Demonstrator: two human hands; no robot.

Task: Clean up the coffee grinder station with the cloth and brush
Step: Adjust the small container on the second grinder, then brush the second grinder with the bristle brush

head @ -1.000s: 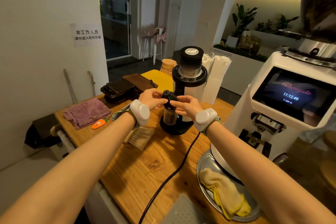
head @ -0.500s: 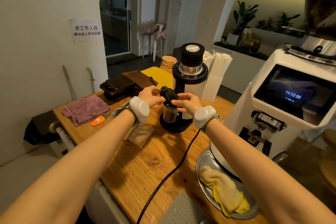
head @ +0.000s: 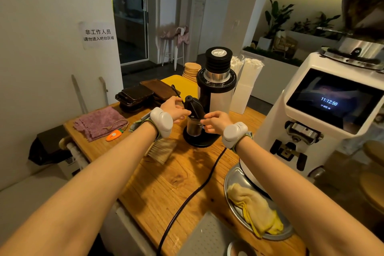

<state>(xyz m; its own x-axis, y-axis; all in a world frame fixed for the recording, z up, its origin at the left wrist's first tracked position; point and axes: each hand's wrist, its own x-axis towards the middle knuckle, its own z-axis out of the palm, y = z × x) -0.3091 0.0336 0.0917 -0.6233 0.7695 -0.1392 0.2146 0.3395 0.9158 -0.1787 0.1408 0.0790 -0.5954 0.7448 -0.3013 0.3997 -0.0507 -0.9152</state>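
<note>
Left hand (head: 176, 110) grips the black chute (head: 193, 106) on the small grinder (head: 216, 93); right hand (head: 216, 121) fingertips pinch at the cup (head: 194, 129) rim below. Risk: cup slips, grounds spill on table (head: 166, 183). Brush (head: 161, 150) lies left of grinder, cloth (head: 255, 210) on tray, nearer.

yellow cloth (head: 254, 209) crumpled in tray, brush (head: 161, 150) on counter

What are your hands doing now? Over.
Both hands, left and right, at the small grinder's black spout piece. Brush and yellow cloth untouched. Cord crosses table.
</note>
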